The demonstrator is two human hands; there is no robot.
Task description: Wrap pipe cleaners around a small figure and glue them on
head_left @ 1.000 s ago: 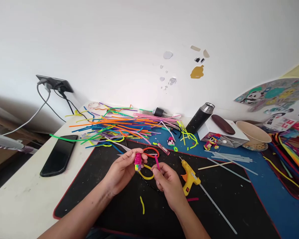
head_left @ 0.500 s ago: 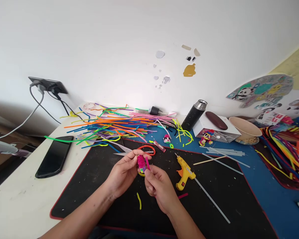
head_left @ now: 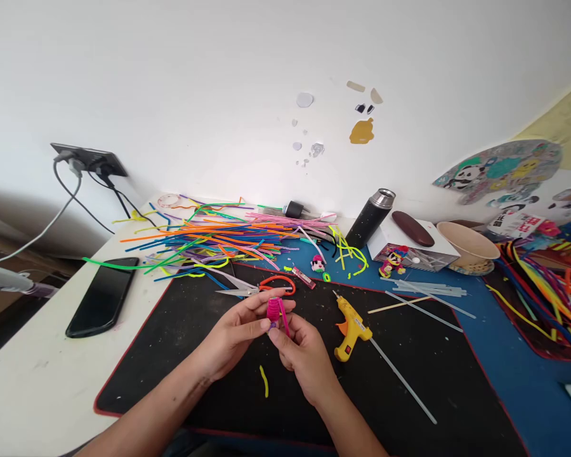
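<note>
My left hand (head_left: 238, 333) pinches a small pink coiled pipe-cleaner figure (head_left: 275, 310) over the black mat (head_left: 171, 355). My right hand (head_left: 304, 352) is closed on the loose pink end of the pipe cleaner at the figure's lower side. Both hands meet at the middle of the mat. Orange-handled scissors (head_left: 261, 287) lie just beyond the hands. A yellow glue gun (head_left: 349, 320) rests on the mat to the right of my right hand.
A heap of coloured pipe cleaners (head_left: 219, 244) lies at the back left. A black phone (head_left: 102, 304) sits on the white table at left. A black flask (head_left: 371, 219), a white box (head_left: 413, 247), a bowl (head_left: 471, 251) and glue sticks (head_left: 428, 292) stand at right.
My right hand has come in from the right with the pink end and now touches the figure. The yellow loop seen under the figure earlier is out of sight.
</note>
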